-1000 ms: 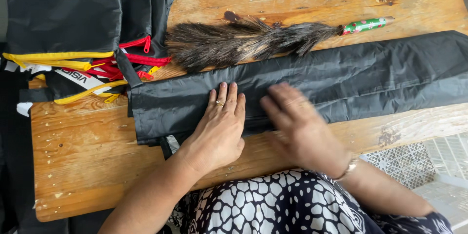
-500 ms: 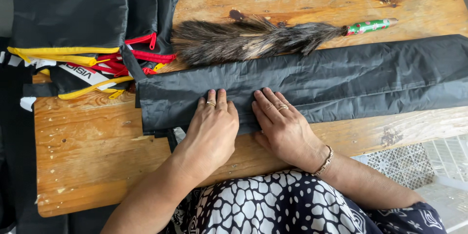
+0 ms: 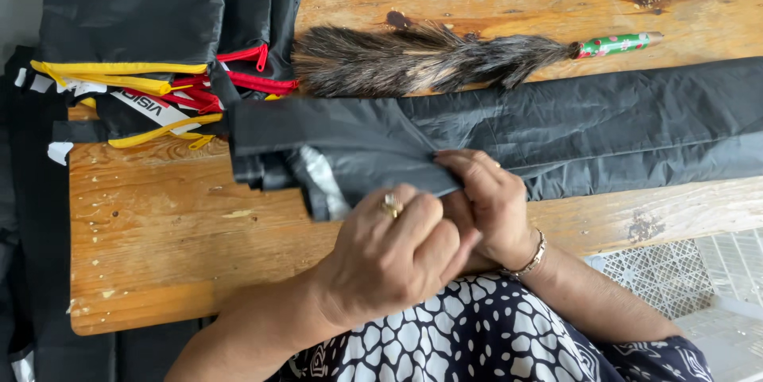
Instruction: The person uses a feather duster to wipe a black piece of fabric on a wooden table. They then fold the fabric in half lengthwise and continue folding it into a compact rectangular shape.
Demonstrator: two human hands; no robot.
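you are pinching the long black nylon fabric strip [image 3: 493, 131], lying across mid frame, with both hands: left hand [image 3: 397, 251] and right hand [image 3: 485, 203] are closing on its near edge. keep the fold even, clear of the feather duster [image 3: 421, 60].

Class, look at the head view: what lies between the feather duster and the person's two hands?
The long black fabric strip lies across the wooden table between the brown feather duster and both hands, left and right, which pinch its near edge.
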